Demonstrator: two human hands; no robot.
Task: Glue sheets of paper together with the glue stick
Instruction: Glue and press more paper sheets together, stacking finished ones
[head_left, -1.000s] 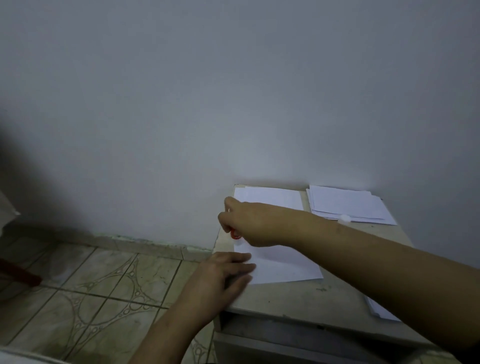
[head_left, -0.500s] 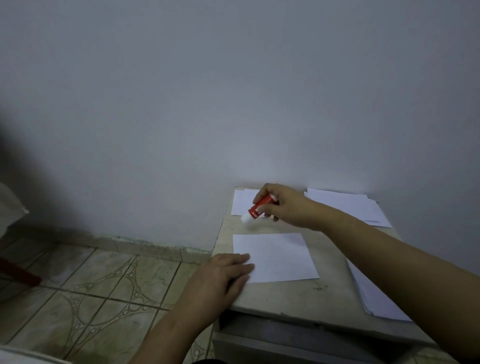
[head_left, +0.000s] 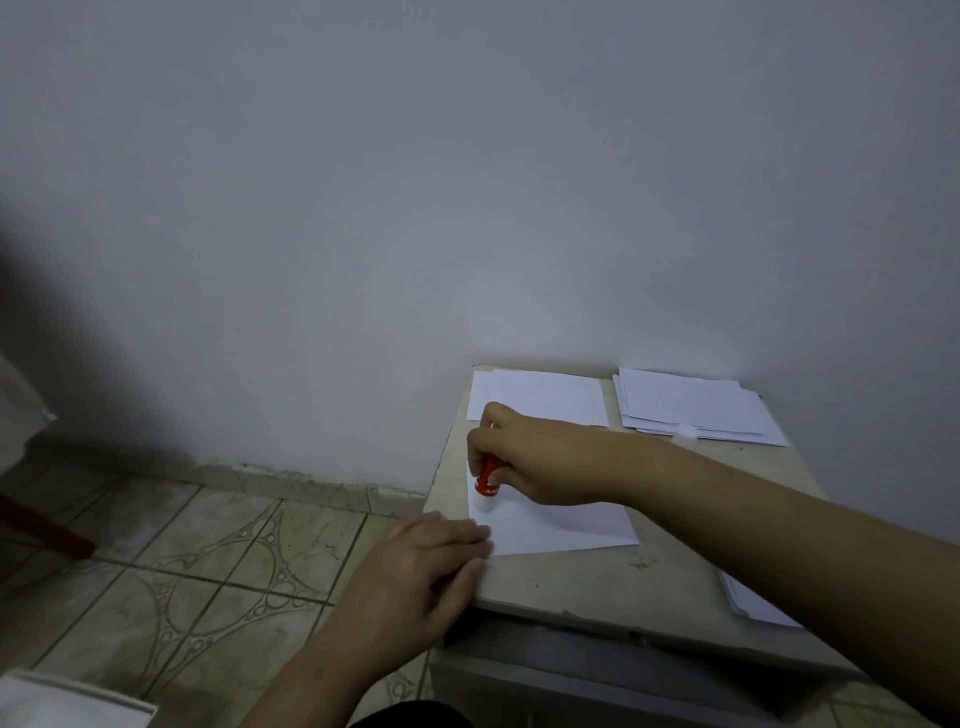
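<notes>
**Glue stick down on the near sheet**

My right hand (head_left: 540, 457) has its grip curled tight round the red glue stick (head_left: 488, 477), holding it nearly upright with its lower end touching the left part of the sheet of paper (head_left: 566, 527) that lies nearest me on the counter (head_left: 649, 577). My left hand (head_left: 421, 566) lies flat with straight fingers on the counter's near left corner, its fingertips on the near left corner of that same sheet, holding nothing. Another sheet (head_left: 540, 395) lies by the wall beyond my right hand, a stack of paper (head_left: 691, 405) sits at the far right with a small white cap (head_left: 687, 431) at its near edge, and more sheets (head_left: 753, 603) show under my right forearm
</notes>
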